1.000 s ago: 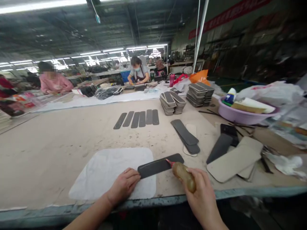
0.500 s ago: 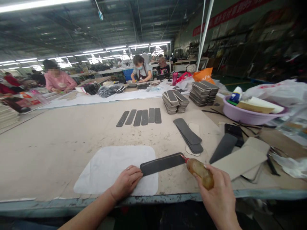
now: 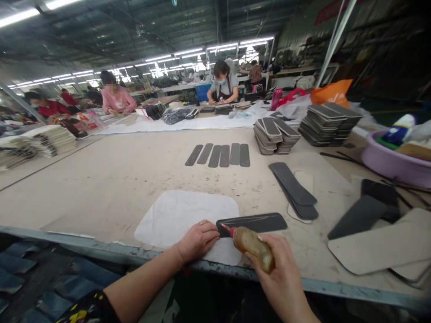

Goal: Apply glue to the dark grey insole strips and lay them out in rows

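A dark grey strip [image 3: 256,221] lies flat near the table's front edge, its left end over a white sheet [image 3: 182,214]. Thin glossy lines run along the strip. My left hand [image 3: 197,240] presses down the strip's left end. My right hand [image 3: 278,273] grips a brownish squeeze bottle [image 3: 252,242] with a red nozzle, whose tip touches the strip close to my left fingers.
A row of several dark strips [image 3: 220,155] lies mid-table. Two more dark strips [image 3: 296,190] rest to the right, beside beige and dark pieces [image 3: 377,244]. Stacks of pieces [image 3: 276,134] and a purple basin [image 3: 390,161] stand behind. Other people work at the far side.
The bottle's nozzle moved from the strip's right end to its left end, leaving glossy lines. The camera view swung left, so the table's contents shifted right.
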The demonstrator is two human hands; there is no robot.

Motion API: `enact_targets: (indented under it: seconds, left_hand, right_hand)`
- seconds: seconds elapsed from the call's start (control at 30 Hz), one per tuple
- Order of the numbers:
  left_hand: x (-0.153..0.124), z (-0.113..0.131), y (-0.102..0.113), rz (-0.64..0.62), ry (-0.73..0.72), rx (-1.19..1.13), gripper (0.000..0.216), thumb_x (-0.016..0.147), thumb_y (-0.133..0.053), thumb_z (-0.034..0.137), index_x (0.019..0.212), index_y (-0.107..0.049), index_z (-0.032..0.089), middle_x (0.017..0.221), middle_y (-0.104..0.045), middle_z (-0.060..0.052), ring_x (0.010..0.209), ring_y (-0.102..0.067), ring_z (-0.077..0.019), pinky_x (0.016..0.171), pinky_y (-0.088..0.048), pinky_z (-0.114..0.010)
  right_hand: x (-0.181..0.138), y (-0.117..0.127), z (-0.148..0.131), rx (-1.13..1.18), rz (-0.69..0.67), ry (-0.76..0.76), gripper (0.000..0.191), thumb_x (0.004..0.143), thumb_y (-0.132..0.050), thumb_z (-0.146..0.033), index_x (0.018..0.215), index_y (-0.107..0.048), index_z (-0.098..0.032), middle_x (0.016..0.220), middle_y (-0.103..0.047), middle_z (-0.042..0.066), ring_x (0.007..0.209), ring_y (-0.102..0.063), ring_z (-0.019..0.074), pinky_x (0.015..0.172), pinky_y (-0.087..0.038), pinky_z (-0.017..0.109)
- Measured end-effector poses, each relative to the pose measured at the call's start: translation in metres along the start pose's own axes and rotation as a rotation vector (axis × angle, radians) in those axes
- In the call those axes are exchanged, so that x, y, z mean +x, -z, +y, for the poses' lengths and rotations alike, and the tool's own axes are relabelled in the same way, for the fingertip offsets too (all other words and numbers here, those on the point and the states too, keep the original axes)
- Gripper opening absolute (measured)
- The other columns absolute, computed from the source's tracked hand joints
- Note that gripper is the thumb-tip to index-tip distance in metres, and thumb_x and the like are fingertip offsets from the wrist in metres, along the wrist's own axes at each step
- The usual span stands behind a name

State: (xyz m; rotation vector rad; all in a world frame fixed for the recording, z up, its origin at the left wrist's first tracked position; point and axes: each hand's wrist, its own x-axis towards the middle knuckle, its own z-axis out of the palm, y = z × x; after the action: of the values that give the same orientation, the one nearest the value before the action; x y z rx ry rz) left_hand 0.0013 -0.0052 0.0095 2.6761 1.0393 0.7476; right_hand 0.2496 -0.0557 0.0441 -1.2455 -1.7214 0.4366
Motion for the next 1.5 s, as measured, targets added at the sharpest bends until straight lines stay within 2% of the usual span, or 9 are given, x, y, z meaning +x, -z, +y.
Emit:
enact_targets:
  seconds: [0.27,0.5,0.67,0.83,1.07,1.2,1.3,1.4,1.5]
  left_hand:
    - [0.001,0.001,0.001,-0.018,0.001,0.011,0.019,0.091,-0.046,0.016,0.09,-0.066,0.016,0.09,-0.065,-0.006,0.083,-0.056,-0.0148,0.079,-0.049,-0.03]
    - [0.0,-0.001,0.0,-0.012,-0.008,0.029,0.018,0.09,-0.048,0.016,0.092,-0.066,0.016,0.091,-0.065,-0.007,0.084,-0.057,-0.0154,0.079,-0.049,-0.032]
    - [0.002,-0.001,0.0,0.01,-0.031,0.023,0.018,0.089,-0.048,0.014,0.091,-0.066,0.015,0.09,-0.066,-0.007,0.082,-0.057,-0.0155,0.078,-0.05,-0.033]
    - [0.006,0.001,0.003,0.01,-0.048,0.02,0.016,0.088,-0.049,0.013,0.09,-0.065,0.015,0.087,-0.066,-0.007,0.083,-0.058,-0.0155,0.079,-0.05,-0.032]
    - [0.005,0.0,0.001,-0.008,-0.014,0.013,0.015,0.088,-0.05,0.013,0.089,-0.064,0.015,0.086,-0.064,-0.007,0.083,-0.057,-0.0158,0.08,-0.05,-0.032]
    - [0.007,0.001,0.001,-0.004,-0.006,0.011,0.015,0.087,-0.049,0.013,0.089,-0.064,0.016,0.086,-0.063,-0.007,0.083,-0.056,-0.0162,0.079,-0.05,-0.033]
    - [0.007,0.001,0.0,-0.003,0.006,0.01,0.016,0.088,-0.048,0.013,0.089,-0.064,0.015,0.086,-0.063,-0.008,0.083,-0.056,-0.0165,0.08,-0.051,-0.033]
    - [0.007,0.001,-0.001,0.001,0.005,0.009,0.017,0.088,-0.047,0.014,0.088,-0.064,0.016,0.086,-0.063,-0.008,0.082,-0.057,-0.0166,0.079,-0.051,-0.033]
    - [0.007,0.0,-0.001,-0.005,0.011,0.01,0.016,0.087,-0.048,0.013,0.09,-0.063,0.016,0.087,-0.062,-0.008,0.083,-0.057,-0.0168,0.08,-0.051,-0.034]
  right_hand:
    - [-0.009,-0.004,0.003,-0.009,-0.063,-0.028,0.03,0.084,-0.061,-0.027,0.111,-0.049,-0.022,0.105,-0.051,0.008,0.095,-0.053,0.0226,0.083,-0.048,0.039]
    - [-0.015,0.009,-0.001,-0.036,-0.045,-0.041,0.027,0.086,-0.058,-0.029,0.11,-0.049,-0.021,0.105,-0.051,0.009,0.094,-0.055,0.0234,0.081,-0.05,0.04]
    - [-0.018,0.031,0.006,-0.115,0.028,-0.054,0.027,0.086,-0.058,-0.03,0.11,-0.051,-0.021,0.103,-0.052,0.009,0.093,-0.054,0.0234,0.081,-0.049,0.039]
    - [-0.02,0.052,0.022,-0.267,0.13,-0.049,0.03,0.084,-0.061,-0.039,0.107,-0.053,-0.021,0.101,-0.054,0.008,0.092,-0.055,0.0236,0.082,-0.047,0.039]
    - [-0.019,0.068,0.038,-0.443,0.227,-0.035,0.035,0.084,-0.058,-0.045,0.109,-0.054,-0.02,0.098,-0.054,0.01,0.092,-0.054,0.0259,0.082,-0.047,0.042]
    - [-0.021,0.063,0.033,-0.464,0.237,-0.012,0.035,0.084,-0.059,-0.043,0.111,-0.054,-0.02,0.101,-0.052,0.011,0.093,-0.053,0.0272,0.081,-0.048,0.044]
    - [-0.021,0.047,0.024,-0.374,0.214,-0.006,0.033,0.085,-0.059,-0.038,0.112,-0.053,-0.021,0.103,-0.051,0.011,0.095,-0.054,0.0265,0.079,-0.049,0.042]
    - [-0.022,0.027,0.015,-0.209,0.141,0.005,0.028,0.085,-0.058,-0.03,0.111,-0.051,-0.022,0.105,-0.05,0.01,0.095,-0.054,0.0241,0.079,-0.051,0.04]
    - [-0.022,0.015,0.012,-0.136,0.049,-0.005,0.026,0.086,-0.056,-0.027,0.111,-0.051,-0.022,0.106,-0.049,0.01,0.094,-0.055,0.0228,0.078,-0.051,0.039]
